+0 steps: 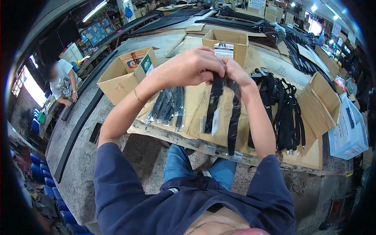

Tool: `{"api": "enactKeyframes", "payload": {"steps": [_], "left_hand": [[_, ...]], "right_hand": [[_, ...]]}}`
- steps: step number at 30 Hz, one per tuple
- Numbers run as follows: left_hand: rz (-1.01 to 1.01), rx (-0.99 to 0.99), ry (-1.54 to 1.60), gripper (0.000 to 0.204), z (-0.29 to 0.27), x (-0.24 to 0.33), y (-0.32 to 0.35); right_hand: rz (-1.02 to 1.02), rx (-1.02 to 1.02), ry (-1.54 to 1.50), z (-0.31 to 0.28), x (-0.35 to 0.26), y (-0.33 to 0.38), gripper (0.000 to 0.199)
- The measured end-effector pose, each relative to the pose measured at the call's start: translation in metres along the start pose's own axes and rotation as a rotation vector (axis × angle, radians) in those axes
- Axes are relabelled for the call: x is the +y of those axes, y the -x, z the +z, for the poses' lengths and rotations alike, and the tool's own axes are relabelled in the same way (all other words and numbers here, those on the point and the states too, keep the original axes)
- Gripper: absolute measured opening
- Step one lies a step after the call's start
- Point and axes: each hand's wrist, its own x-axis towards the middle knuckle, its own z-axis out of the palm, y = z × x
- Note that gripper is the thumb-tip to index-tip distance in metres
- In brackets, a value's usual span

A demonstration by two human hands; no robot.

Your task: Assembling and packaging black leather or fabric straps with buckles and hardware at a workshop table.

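Over the middle of the table, my left hand (pixel 201 64) and my right hand (pixel 236 73) are close together, both with fingers closed around the upper part of a black strap (pixel 234 125). Its lengths hang down toward the table's front edge; the part inside my fingers is hidden. Clear plastic (pixel 216 117) shows between the hanging lengths. To the left lie several black straps in clear plastic bags (pixel 168 106). On the right, beyond my right forearm, sits a heap of loose black straps (pixel 285 113) with metal clips at their ends.
Cardboard boxes stand at left (pixel 117 80), at the back (pixel 231 37) and tilted at right (pixel 319 100). A clear plastic bin (pixel 347 131) sits at the right edge. Long black strips (pixel 78 135) run along the left tabletop. Another person (pixel 62 80) works at far left.
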Motion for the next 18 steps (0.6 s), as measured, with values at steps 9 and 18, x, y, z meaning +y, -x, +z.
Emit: {"api": "enactKeyframes", "payload": {"steps": [9, 18], "left_hand": [[-0.67, 0.715, 0.884, 0.02, 0.021, -0.051, -0.044], [-0.536, 0.956, 1.1, 0.019, 0.008, -0.081, -0.084]], "right_hand": [[-0.062, -0.01, -0.203, -0.003, 0.005, 0.007, 0.021], [-0.252, 0.368, 0.33, -0.017, -0.011, 0.007, 0.024]]}}
